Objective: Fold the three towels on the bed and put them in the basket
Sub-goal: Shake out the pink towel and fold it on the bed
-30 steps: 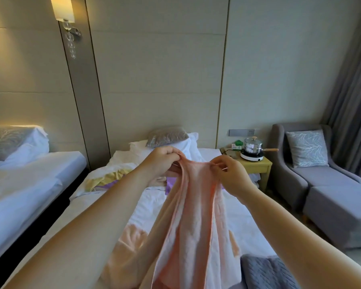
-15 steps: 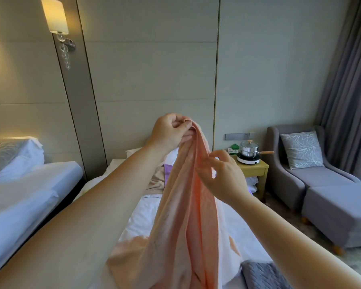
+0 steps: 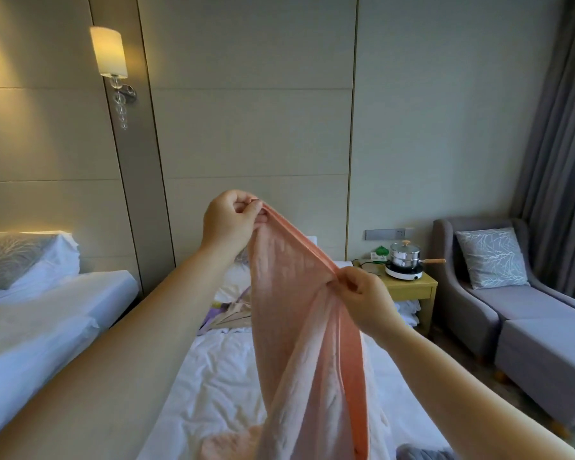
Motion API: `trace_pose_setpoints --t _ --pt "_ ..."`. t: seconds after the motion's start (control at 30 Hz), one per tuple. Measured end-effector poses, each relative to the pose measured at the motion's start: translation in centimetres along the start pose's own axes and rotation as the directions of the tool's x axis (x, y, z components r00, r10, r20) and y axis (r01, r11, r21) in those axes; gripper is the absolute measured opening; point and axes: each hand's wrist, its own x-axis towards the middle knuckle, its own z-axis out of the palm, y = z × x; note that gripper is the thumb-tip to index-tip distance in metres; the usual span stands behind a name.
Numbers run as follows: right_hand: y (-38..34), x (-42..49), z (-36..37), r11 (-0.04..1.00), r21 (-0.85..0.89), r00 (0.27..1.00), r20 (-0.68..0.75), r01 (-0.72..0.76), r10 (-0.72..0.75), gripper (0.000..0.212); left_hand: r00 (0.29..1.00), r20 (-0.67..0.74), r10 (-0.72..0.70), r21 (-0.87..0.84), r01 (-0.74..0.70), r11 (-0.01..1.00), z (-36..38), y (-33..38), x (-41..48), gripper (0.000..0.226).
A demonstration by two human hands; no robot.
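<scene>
Head view: basically a hotel room, with a person's two bare arms reaching out over the beds.
Near bed: white-sheeted bed [image 3: 219,376] with rumpled linen. It runs from the bottom edge up to the panelled wall, right under the arms.
Other bed: second white bed [image 3: 47,313] off to the left, with a grey patterned pillow [image 3: 10,257] at its head.
Seating: grey upholstered armchair [image 3: 462,293] on the right, with a pale leaf-print cushion [image 3: 490,257] propped on it.
Towel: long salmon-pink terry towel [image 3: 299,327], held up in the air over the near bed. Its top hem slants tight from one hand down to the other, and the rest hangs in loose folds past the bottom edge.
Left hand: left hand [image 3: 228,224] is the higher one, fingers curled in, thumb and fingertips pinching the towel's top corner.
Right hand: right hand [image 3: 362,300] sits lower and further right, thumb and forefinger clamped on the same hem, other fingers curled.
Other cloth: crumpled purple-and-cream fabric [image 3: 233,310] lies up near the head of the near bed. A corner of grey knit towel [image 3: 422,453] lies on the sheet at the very bottom, can't tell if it's folded.
Nightstand: yellow wooden nightstand [image 3: 412,290] between the near bed and the armchair.
Pot: lidded steel pot [image 3: 402,255] with a wooden handle, sitting on a round white hotplate on the nightstand.
Lamp: lit cream-shaded wall lamp [image 3: 108,51] up on the left.
</scene>
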Motion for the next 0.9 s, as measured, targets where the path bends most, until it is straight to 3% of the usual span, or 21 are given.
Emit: trace_pose_setpoints --t 0.1,0.17,0.23,0.3,0.4,0.5,0.63,0.8,0.9 --pt "-0.9 0.3 -0.9 0.992 0.13 1.0 -0.005 0.001 -0.001 0.015 1.0 0.004 -0.012 0.425 0.009 0.905 -1.5 -1.7 0.5 0.015" --pt "-1.7 0.4 -0.9 0.988 0.151 0.998 0.063 0.018 -0.028 0.015 0.993 0.108 0.044 0.607 -0.101 0.788 -1.5 -2.0 -0.2 0.043" --pt "-2.2 0.5 -0.8 0.987 0.155 0.984 0.165 0.041 -0.067 0.014 0.916 0.385 0.108 0.597 -0.337 0.728 -0.4 -2.1 -1.5 0.085" --pt "-2.5 0.4 -1.0 0.985 0.156 0.965 0.238 0.073 -0.11 0.013 0.791 0.61 0.048 0.541 -0.46 0.704 0.8 -2.5 -3.1 0.098" --pt "-2.2 -0.1 -1.4 0.983 0.162 0.948 0.292 0.081 -0.126 0.012 0.669 0.74 -0.074 0.448 -0.408 0.795 1.4 -3.5 -4.3 0.074" --pt "-0.5 -1.0 -1.4 0.987 0.157 0.961 0.268 0.03 -0.072 0.012 0.588 0.808 -0.039 0.305 -0.36 0.882 1.8 -4.1 -4.8 0.03" --pt "2.4 -3.1 -0.3 0.981 0.184 0.985 0.173 -0.054 0.022 0.004 0.652 0.753 0.086 0.311 -0.468 0.827 3.1 -4.3 -4.4 0.027" --pt "3.7 -4.8 0.4 0.993 0.113 0.977 0.212 -0.028 0.004 0.023 0.739 0.621 0.262 0.247 -0.502 0.829 3.5 -1.2 -2.8 0.026" --pt "4.0 -4.2 0.5 0.999 0.023 0.982 0.187 -0.031 0.026 0.009 0.78 0.504 0.37 0.251 -0.542 0.802 2.5 0.6 -1.3 0.02"
